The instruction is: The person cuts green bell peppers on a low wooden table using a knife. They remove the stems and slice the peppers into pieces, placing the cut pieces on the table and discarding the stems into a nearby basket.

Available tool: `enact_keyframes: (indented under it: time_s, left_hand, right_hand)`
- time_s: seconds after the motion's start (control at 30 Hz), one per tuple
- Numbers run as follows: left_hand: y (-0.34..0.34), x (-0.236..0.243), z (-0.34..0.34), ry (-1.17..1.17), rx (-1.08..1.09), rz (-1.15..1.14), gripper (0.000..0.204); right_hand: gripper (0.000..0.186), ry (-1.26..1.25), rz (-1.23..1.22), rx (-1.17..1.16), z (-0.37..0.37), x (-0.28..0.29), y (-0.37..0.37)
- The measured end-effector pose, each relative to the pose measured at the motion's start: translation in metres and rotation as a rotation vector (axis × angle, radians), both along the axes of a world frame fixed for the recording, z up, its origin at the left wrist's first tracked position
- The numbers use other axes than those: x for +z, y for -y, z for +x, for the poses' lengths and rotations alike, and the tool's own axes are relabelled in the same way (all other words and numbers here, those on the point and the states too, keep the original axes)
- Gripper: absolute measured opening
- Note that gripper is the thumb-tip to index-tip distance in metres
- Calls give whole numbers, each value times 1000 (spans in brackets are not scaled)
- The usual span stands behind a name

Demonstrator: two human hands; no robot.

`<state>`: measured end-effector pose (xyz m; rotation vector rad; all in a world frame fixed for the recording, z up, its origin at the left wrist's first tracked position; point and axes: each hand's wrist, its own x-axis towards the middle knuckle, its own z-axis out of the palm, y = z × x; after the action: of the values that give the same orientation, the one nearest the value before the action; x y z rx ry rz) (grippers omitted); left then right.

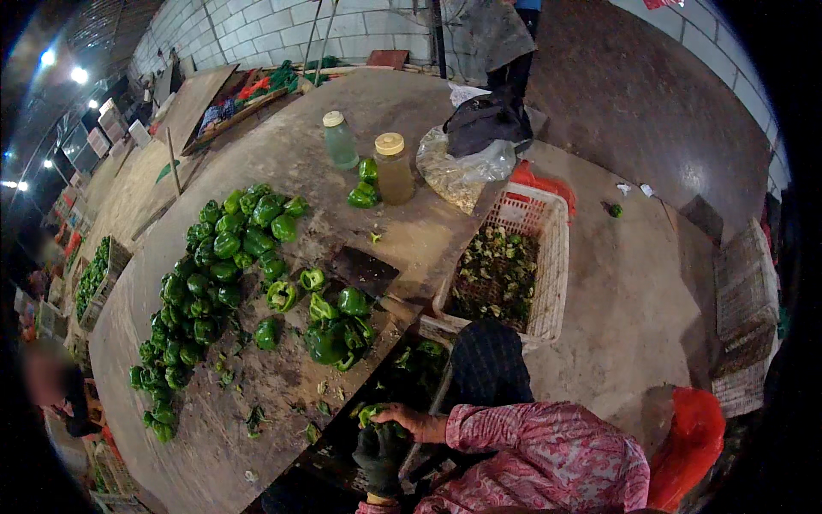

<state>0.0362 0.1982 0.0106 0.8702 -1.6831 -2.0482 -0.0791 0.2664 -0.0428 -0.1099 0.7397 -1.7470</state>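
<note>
Green bell pepper (367, 416) is just off the table (205, 445) edge, pinched by the right hand (402, 418), gloved left hand (379, 458) beneath (grip unclear), probably mid-coring, so next likely wants a clean twist.

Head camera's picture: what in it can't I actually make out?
In the head view:
- Green pepper in hand: much of it is covered by the right hand and gloved left hand.
- Lower crate: its depths are in shadow, partly behind the dark-clad knee.
- Clear bag: partly hidden under the black bag.
- Standing person: cut off by the upper edge.
</note>
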Motion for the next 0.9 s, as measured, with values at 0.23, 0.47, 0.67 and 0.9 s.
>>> enact_keyframes:
  time_s: [0.23, 0.47, 0.67, 0.9]
  left_hand:
    - [11, 53, -19, -34, -167, 464, 28]
    - [11, 13, -7, -78, -69, 141, 24]
    - [8, 32, 0, 47, -34, -84, 30]
    - [16, 23, 17, 80, -58, -82, 31]
  right_hand:
    - [47, -293, 223, 20, -13, 3, 3]
    - [42, -291, 207, 53, -7, 9, 9]
    - [37, 138, 96, 111, -7, 39, 7]
    - [36, 184, 17, 192, 2, 12, 13]
